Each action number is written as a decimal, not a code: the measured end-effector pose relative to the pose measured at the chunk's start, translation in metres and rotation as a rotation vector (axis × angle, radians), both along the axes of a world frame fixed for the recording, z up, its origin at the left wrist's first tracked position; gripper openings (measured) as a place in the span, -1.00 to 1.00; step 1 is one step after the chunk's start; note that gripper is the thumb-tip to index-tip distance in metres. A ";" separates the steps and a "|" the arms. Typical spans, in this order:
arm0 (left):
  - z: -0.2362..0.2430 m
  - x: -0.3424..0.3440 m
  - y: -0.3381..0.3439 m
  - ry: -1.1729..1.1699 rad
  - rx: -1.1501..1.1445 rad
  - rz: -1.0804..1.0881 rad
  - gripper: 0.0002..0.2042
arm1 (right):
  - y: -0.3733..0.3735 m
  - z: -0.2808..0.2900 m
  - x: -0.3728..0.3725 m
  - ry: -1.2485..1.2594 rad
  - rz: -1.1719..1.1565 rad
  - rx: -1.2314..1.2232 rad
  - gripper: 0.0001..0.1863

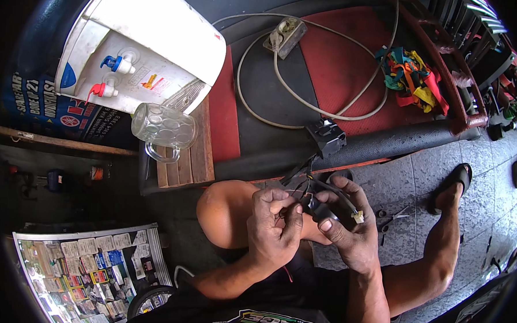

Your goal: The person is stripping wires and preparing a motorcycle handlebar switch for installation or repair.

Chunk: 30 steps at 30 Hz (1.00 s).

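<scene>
My left hand [270,225] is closed, thumb and forefinger pinched on thin wires of a wiring harness [308,174]. Facing it, my right hand [353,238] is closed around the same harness, its thumb over a dark piece [321,210] that I cannot clearly make out. A white plug connector [357,216] on a grey cable sticks out by the right fingers. At the far end of the harness, a black switch-like housing [327,137] lies at the edge of the padded seat [273,93]. My hands are above my lap, close together.
A white water dispenser [154,36] and a glass mug [165,127] on a wooden crate [187,152] stand left. A power strip [287,36] with a looped cord and colourful straps [415,82] lie on the seat. Scissors [391,218] rest on the tiled floor; a glass display case [92,270] stands lower left.
</scene>
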<state>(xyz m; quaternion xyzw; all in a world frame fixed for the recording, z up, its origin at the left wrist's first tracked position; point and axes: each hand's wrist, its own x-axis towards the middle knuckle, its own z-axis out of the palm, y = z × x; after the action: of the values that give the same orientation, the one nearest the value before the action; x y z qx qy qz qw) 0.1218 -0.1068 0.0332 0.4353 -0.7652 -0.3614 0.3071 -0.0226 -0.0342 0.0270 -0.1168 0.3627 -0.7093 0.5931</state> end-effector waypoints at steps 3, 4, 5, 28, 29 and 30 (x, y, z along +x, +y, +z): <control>-0.005 0.001 -0.001 0.053 -0.107 -0.059 -0.66 | -0.004 0.000 0.002 0.112 -0.015 0.015 -0.37; -0.006 0.001 -0.002 0.014 -0.191 -0.070 -0.67 | -0.005 0.000 0.002 0.131 -0.018 0.008 -0.41; -0.007 0.001 -0.002 -0.024 -0.274 -0.083 -0.69 | -0.006 0.000 0.003 0.158 -0.030 -0.013 -0.46; 0.030 -0.003 -0.036 0.402 0.991 0.081 -0.93 | -0.036 -0.058 0.004 -0.278 0.239 -0.199 -0.42; 0.031 -0.005 -0.036 0.396 0.991 0.080 -0.93 | -0.038 -0.060 0.005 -0.244 0.247 -0.203 -0.43; 0.031 -0.006 -0.037 0.402 0.997 0.078 -0.93 | -0.040 -0.062 0.005 -0.210 0.257 -0.207 -0.45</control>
<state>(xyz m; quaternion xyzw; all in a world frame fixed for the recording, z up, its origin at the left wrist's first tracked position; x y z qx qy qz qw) 0.1163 -0.1435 0.0642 0.4786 -0.4104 -0.7454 0.2167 -0.0172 -0.0743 -0.0349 -0.1478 0.2060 -0.6696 0.6981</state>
